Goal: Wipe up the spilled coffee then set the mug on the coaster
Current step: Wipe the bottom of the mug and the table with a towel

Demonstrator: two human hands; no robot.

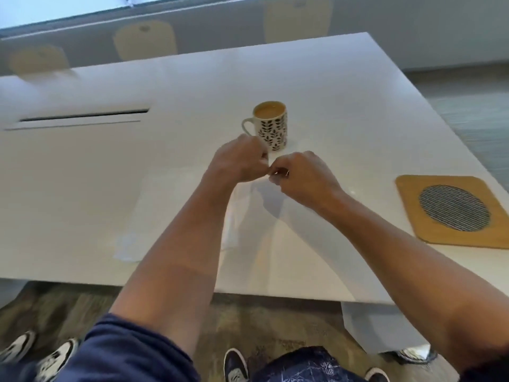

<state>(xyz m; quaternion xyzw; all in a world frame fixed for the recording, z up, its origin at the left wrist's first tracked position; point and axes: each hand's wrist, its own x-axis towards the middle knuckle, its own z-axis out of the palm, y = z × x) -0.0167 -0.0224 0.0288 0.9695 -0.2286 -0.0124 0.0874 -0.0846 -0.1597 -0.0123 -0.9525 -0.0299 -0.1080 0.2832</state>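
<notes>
Fingers of the left hand (237,161) and the right hand (300,175) are curled in, the two hands almost touching, and pinched on the upper edge of a white paper towel (242,205). Its sheet hangs from the fingers down onto the bench (96,188), running back toward the person under the forearms. Just beyond the left fingers stands the mug (271,126), upright, white with dark leaf prints, its handle turned left, filled with milky coffee nearly to the rim. Well off to the right of the right fingers lies the coaster (454,210), a tan square mat with a striped dark oval in its middle, flat on the bench near its right edge. Any spilled coffee is too faint to make out on the white surface.
</notes>
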